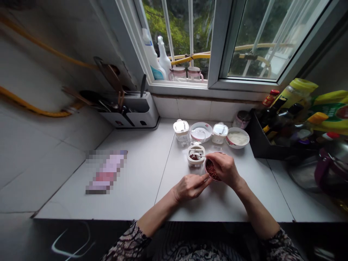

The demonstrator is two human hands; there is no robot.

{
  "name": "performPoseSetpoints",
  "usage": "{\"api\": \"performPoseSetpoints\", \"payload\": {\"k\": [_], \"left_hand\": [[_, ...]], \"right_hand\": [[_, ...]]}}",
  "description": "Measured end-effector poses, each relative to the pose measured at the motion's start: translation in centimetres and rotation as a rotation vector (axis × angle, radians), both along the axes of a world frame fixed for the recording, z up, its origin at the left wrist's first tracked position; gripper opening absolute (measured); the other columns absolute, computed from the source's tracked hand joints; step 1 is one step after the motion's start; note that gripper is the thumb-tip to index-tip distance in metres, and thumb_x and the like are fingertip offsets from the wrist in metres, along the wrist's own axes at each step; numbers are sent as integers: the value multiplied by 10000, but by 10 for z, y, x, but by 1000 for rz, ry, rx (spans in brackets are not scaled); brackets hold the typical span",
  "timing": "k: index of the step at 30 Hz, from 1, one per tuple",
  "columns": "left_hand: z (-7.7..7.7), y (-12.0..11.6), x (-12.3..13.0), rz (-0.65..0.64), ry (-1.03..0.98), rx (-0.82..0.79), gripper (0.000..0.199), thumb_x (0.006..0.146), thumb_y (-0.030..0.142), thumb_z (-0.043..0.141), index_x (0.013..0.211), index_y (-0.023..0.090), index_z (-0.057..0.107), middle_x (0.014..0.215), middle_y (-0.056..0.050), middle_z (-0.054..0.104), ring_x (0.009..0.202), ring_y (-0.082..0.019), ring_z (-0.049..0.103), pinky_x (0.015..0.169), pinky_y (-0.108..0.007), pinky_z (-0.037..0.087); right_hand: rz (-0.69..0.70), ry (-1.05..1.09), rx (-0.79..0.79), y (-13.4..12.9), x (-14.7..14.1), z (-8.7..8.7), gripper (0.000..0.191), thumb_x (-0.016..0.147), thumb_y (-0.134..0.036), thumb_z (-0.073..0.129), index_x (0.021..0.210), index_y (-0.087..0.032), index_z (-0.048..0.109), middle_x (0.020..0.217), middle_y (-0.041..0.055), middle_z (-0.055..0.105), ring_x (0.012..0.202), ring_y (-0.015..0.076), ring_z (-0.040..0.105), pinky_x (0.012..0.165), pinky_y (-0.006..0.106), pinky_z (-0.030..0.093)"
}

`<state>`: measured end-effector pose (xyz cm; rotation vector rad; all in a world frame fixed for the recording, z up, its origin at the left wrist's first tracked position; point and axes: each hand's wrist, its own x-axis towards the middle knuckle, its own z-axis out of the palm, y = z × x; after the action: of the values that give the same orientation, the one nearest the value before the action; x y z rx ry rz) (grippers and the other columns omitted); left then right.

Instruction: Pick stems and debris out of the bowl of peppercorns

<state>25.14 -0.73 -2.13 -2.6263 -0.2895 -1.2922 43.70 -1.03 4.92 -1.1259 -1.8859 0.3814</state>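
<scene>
My right hand [225, 169] is closed on the handle of a small white spoon [201, 156], whose tip is inside an open seasoning jar [196, 161]. The jar is white-rimmed and see-through, with its clear lid [197, 136] tipped back and some dark red bits inside. Under my right hand is a bowl of dark red dried flakes or grains [212, 171], partly covered by the hand. My left hand [191, 186] has its fingers together against the bowl's near left rim, steadying it.
Behind stand two lidded jars [181, 129] [220, 132], a white dish [203, 129] and a bowl of white powder [237, 138]. A dark bin of bottles [269, 145] and a pot [330, 174] stand right. A utensil holder [136, 115] and a pixelated item [106, 173] are left.
</scene>
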Motion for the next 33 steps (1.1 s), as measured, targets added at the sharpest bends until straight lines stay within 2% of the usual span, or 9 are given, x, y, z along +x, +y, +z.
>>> {"api": "performPoseSetpoints", "payload": {"k": [2, 5, 8, 12, 18, 21, 25, 33], "left_hand": [[0, 0, 0, 7, 0, -3, 273, 918, 35, 484, 1167, 54, 595, 1038, -136, 708, 555, -104, 578, 440, -253, 450], [0, -1, 0, 7, 2, -2, 302, 926, 37, 466, 1205, 60, 576, 1028, -134, 708, 571, -106, 598, 468, -253, 482], [1, -1, -1, 3, 5, -1, 326, 928, 44, 468, 1242, 58, 555, 1016, -136, 707, 587, -110, 619, 483, -251, 502], [1, -1, -2, -4, 11, -8, 329, 923, 42, 464, 1237, 54, 563, 1034, -144, 703, 597, -112, 618, 488, -250, 504], [-2, -1, -2, 4, 19, -9, 355, 920, 38, 464, 1263, 61, 554, 1017, -134, 707, 592, -110, 610, 490, -241, 503], [-2, -1, -2, 7, 20, -13, 345, 924, 46, 465, 1256, 68, 560, 1023, -134, 709, 597, -111, 615, 490, -241, 506], [-1, -1, -2, 9, 19, -10, 354, 927, 44, 461, 1267, 75, 553, 1034, -131, 709, 620, -111, 627, 510, -238, 520], [-2, -1, -2, 14, 26, -6, 367, 936, 52, 452, 1293, 74, 537, 1018, -133, 711, 591, -105, 615, 498, -232, 514]], "right_hand": [[59, -99, 74, 0, 3, -1, 262, 875, -163, 485, 966, -212, 726, 933, 89, 763, 857, 218, 713, 814, 354, 550], [-51, 5, 95, 0, 13, 0, 230, 897, -172, 491, 962, -203, 709, 901, 77, 759, 818, 200, 711, 786, 333, 557], [-200, 191, -16, 1, 29, 2, 164, 900, -223, 529, 920, -186, 688, 775, 47, 733, 699, 177, 690, 693, 297, 554], [-173, 178, -231, 1, 45, 2, 169, 880, -249, 524, 848, -176, 672, 612, 5, 661, 553, 153, 629, 555, 255, 499], [-150, -17, -256, 0, 38, 1, 203, 863, -218, 491, 795, -192, 681, 650, 20, 689, 591, 161, 637, 602, 259, 478], [-117, -2, -298, 0, 31, -1, 220, 859, -200, 476, 794, -199, 687, 639, 11, 696, 588, 156, 640, 603, 252, 477], [-149, 53, -354, 0, 32, -4, 209, 863, -223, 492, 792, -193, 687, 617, 9, 690, 568, 155, 637, 584, 251, 475], [-175, 68, -336, 0, 36, -3, 208, 871, -255, 496, 813, -192, 686, 635, 16, 685, 576, 162, 633, 600, 266, 479]]}}
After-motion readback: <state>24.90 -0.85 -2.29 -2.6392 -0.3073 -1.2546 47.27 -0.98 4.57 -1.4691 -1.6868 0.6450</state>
